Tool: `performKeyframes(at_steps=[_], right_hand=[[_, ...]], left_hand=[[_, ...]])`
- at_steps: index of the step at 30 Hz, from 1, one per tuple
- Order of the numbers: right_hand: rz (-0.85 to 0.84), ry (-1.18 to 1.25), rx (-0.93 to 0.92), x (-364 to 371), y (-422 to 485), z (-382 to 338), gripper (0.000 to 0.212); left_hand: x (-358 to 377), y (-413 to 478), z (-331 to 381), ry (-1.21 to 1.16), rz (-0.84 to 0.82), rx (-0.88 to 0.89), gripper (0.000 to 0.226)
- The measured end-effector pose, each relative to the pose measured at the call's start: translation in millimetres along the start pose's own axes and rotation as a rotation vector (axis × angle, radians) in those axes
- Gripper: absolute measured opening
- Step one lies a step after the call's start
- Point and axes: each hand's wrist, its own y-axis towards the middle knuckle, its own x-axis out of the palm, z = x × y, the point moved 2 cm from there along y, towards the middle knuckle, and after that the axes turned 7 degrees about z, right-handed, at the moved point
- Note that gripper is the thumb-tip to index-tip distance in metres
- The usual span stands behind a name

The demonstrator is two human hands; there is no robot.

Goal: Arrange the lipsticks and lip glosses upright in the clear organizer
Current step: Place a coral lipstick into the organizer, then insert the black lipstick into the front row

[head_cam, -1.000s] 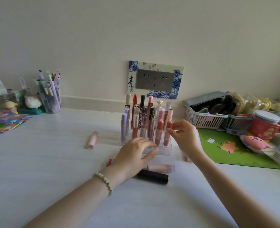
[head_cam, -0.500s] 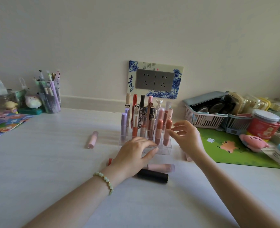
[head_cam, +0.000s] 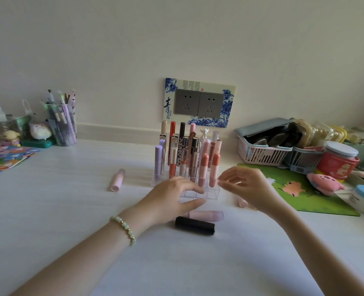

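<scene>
— Organizer (head_cam: pixel 213 194) first: where do we place it?
— We see it in the middle of the table (head_cam: pixel 70 210), clear-walled, in front of the socket plate (head_cam: pixel 199 103) on the wall. Its back rows are packed with upright tubes. 2 coral tubes (head_cam: pixel 203 169) stand side by side toward the front right, and a lilac tube (head_cam: pixel 158 159) stands at the left edge.
— And the left hand (head_cam: pixel 172 197)?
— We read it as laid on the organizer's near edge, fingers straight across the top and thumb stretched along the front wall. A green bead bracelet (head_cam: pixel 124 227) circles that wrist.
— The right hand (head_cam: pixel 247 186)?
— It hovers just right of the organizer, fingers loosely curled around nothing, apart from the tubes.
— Which tubes do we find lying flat?
— We count 4. A pink tube (head_cam: pixel 118 180) lies left of the organizer. A pale pink tube (head_cam: pixel 206 215) and a black tube (head_cam: pixel 195 225) lie just beside each other by the left hand. A small pink tube (head_cam: pixel 242 201) is partly hidden behind the right wrist.
— Around them?
— We see a pen cup (head_cam: pixel 63 122) at the back left. A green mat (head_cam: pixel 305 201), a pink basket (head_cam: pixel 262 157) and a blue basket (head_cam: pixel 302 161) are on the right.
</scene>
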Motion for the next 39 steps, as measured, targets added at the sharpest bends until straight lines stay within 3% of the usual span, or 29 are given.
performKeyframes(at_steps=[4, 11, 16, 18, 23, 25, 29, 33, 36, 39], right_hand=[[-0.246, -0.221, -0.034, 5, -13, 4, 0.016], [-0.304, -0.4, -0.115, 22, -27, -14, 0.031], [-0.39, -0.266, -0.217, 41, -29, -19, 0.032], [-0.391, -0.295, -0.246, 45, -30, -20, 0.032], [-0.312, -0.372, -0.279, 52, -30, -25, 0.026], [-0.318, -0.406, -0.278, 56, -29, -24, 0.025], [-0.336, -0.44, -0.287, 58, -31, -21, 0.026], [-0.196, -0.393, -0.286, 55, -28, -33, 0.017], [-0.188, -0.224, -0.161, 57, -18, -45, 0.01], [-0.162, -0.061, -0.077, 61, -5, -47, 0.008]], left_hand=[[-8, -7, -5, -0.003, -0.086, -0.051, 0.044], [-21, -25, -16, 0.059, -0.158, -0.119, 0.056], [-34, -37, -35, 0.11, -0.065, -0.125, 0.047], [-37, -41, -41, 0.142, -0.051, -0.124, 0.045], [-43, -45, -61, 0.129, -0.058, -0.179, 0.014], [-45, -46, -61, 0.1, -0.054, -0.183, 0.016], [-48, -44, -52, 0.039, 0.021, -0.187, 0.021], [-56, -39, -52, -0.253, 0.18, -0.18, 0.033], [-64, -29, -49, -0.518, 0.355, -0.168, 0.026], [-71, -17, -50, -0.606, 0.494, -0.181, 0.021]])
